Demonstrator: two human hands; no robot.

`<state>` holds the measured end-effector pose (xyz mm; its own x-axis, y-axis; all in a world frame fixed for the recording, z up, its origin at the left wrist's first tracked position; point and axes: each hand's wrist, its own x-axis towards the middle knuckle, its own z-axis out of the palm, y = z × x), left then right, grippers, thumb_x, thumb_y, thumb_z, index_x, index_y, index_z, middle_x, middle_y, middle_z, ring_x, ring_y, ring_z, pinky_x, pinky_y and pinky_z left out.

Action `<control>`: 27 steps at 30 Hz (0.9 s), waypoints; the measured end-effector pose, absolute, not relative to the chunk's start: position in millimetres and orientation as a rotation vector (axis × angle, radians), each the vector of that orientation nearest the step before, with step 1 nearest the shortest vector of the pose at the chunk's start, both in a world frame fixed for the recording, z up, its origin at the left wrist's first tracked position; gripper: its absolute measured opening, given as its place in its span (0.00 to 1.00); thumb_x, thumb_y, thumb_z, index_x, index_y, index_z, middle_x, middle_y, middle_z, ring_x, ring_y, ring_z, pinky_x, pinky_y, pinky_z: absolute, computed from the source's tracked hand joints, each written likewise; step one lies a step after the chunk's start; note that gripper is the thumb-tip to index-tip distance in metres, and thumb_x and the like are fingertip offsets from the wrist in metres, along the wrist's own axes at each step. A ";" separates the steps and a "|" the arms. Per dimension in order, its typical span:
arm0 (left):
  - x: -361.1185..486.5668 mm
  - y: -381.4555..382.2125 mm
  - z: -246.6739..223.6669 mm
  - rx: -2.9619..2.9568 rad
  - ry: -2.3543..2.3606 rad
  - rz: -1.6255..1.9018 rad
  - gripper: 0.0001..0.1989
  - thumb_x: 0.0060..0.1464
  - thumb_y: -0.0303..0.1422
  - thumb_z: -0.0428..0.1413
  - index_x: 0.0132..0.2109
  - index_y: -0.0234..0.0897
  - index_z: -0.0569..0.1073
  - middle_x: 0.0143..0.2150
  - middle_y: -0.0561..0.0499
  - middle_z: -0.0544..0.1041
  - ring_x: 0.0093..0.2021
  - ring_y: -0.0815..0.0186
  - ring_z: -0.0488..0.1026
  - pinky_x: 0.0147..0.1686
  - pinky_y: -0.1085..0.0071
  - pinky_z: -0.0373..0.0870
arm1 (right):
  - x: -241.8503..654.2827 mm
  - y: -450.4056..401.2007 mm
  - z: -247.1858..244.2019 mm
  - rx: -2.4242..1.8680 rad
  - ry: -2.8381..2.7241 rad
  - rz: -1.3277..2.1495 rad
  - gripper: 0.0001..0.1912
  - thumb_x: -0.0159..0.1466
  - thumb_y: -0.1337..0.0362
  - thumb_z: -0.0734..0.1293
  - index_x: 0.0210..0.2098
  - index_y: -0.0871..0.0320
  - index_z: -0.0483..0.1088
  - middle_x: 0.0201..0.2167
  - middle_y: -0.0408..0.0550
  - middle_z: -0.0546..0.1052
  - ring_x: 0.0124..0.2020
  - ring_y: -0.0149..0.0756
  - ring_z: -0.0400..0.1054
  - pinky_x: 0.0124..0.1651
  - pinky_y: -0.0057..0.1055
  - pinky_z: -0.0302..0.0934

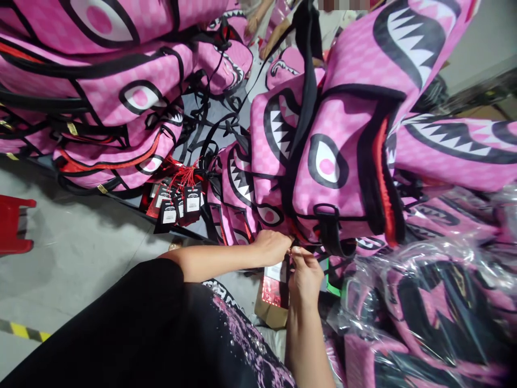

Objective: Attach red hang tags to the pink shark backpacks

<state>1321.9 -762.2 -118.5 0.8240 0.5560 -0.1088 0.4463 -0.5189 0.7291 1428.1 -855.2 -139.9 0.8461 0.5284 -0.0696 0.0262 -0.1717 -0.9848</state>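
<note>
My left hand point(273, 247) and my right hand point(307, 270) meet fingertip to fingertip, both closed in a pinch at the lower edge of a pink shark-face backpack point(331, 156). A hang tag point(272, 291) with a white label and red lower part hangs just beneath the fingers; its cord is too small to make out. This backpack has an eye print, jagged white teeth and a red-lined opening. To the left, a bunch of black hang tags point(193, 200) with red cords dangles over the table edge.
Stacked pink backpacks point(141, 97) fill the left of the table point(220, 110). Plastic-wrapped backpacks point(440, 307) lie at lower right. A cardboard box point(270, 315) stands below my hands, and a red stool point(14, 223) is at far left. Another person's hands point(274, 40) show at the back.
</note>
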 end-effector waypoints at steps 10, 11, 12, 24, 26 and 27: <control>1323.9 -748.0 -119.7 2.204 0.569 0.163 0.12 0.59 0.30 0.51 0.45 0.38 0.77 0.43 0.44 0.81 0.46 0.55 0.79 0.40 0.65 0.74 | 1440.9 -853.9 -132.0 -1.752 -0.513 0.489 0.19 0.40 0.57 0.79 0.27 0.59 0.74 0.25 0.40 0.75 0.29 0.29 0.68 0.41 0.30 0.65; 1325.5 -748.4 -119.9 2.202 0.584 0.168 0.11 0.59 0.31 0.51 0.45 0.37 0.77 0.43 0.43 0.81 0.46 0.54 0.79 0.40 0.64 0.74 | 1440.9 -853.6 -130.4 -1.761 -0.534 0.502 0.19 0.41 0.57 0.79 0.26 0.59 0.73 0.25 0.40 0.75 0.29 0.29 0.69 0.41 0.31 0.66; 1326.9 -749.5 -120.3 2.197 0.603 0.176 0.12 0.60 0.33 0.51 0.45 0.36 0.76 0.43 0.42 0.81 0.45 0.53 0.79 0.40 0.64 0.75 | 1440.8 -853.5 -129.3 -1.769 -0.548 0.518 0.19 0.41 0.57 0.79 0.26 0.60 0.73 0.25 0.40 0.75 0.29 0.30 0.69 0.41 0.32 0.66; 1327.3 -761.3 -126.6 2.119 0.621 0.199 0.13 0.59 0.30 0.50 0.47 0.40 0.76 0.44 0.46 0.81 0.47 0.54 0.79 0.41 0.63 0.75 | 1450.1 -867.1 -137.8 -1.837 -0.488 0.455 0.19 0.41 0.57 0.80 0.29 0.57 0.76 0.29 0.42 0.77 0.30 0.30 0.68 0.31 0.26 0.64; 1327.8 -763.1 -126.7 2.108 0.635 0.216 0.13 0.58 0.29 0.50 0.47 0.37 0.76 0.44 0.44 0.81 0.47 0.53 0.79 0.39 0.62 0.76 | 1451.8 -871.3 -136.4 -1.867 -0.517 0.489 0.17 0.43 0.57 0.79 0.31 0.55 0.77 0.31 0.43 0.78 0.31 0.32 0.70 0.32 0.27 0.65; 1328.2 -763.8 -127.0 2.106 0.633 0.221 0.13 0.58 0.30 0.50 0.47 0.35 0.76 0.43 0.42 0.81 0.46 0.52 0.79 0.38 0.62 0.76 | 1453.5 -873.6 -135.7 -1.880 -0.538 0.519 0.17 0.44 0.57 0.79 0.32 0.54 0.77 0.32 0.43 0.78 0.31 0.33 0.71 0.33 0.28 0.66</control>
